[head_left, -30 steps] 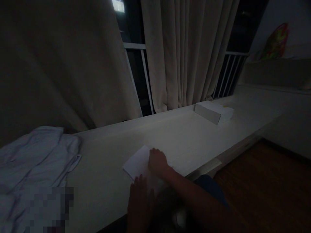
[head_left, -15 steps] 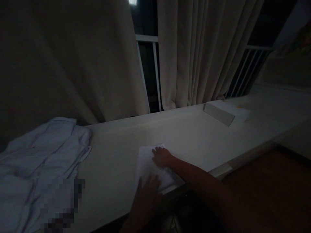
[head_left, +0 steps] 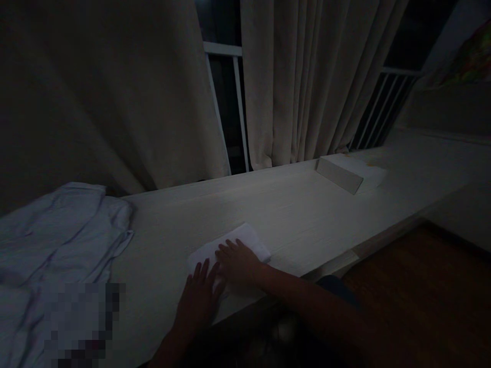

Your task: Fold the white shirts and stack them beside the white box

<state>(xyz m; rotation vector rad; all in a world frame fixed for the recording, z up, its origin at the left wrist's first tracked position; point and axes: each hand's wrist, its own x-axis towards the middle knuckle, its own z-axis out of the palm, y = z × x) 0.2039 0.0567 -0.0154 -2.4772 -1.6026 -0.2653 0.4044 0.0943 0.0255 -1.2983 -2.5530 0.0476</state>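
Observation:
A white folded cloth (head_left: 245, 236) lies flat on the pale ledge (head_left: 299, 214), near its front edge. My right hand (head_left: 238, 262) rests on the middle of the cloth, palm down with the fingers spread. On the cloth's near left part lies my left hand (head_left: 199, 291), also flat and with fingers apart. The two hands almost meet, and between them they hide the near side of the cloth. Dim light leaves the cloth's exact kind unclear.
Rumpled pale fabric (head_left: 72, 230) is heaped at the left end of the ledge. A white box (head_left: 339, 175) with papers sits toward the back right. Beige curtains (head_left: 284, 87) hang behind, with white railings (head_left: 223, 49) in the gaps. Brown floor (head_left: 418, 286) shows at lower right.
The cloth now lies turned, its long side running across the ledge, and looks more compact. My left hand has moved left and onto it; my right hand has come nearer to me.

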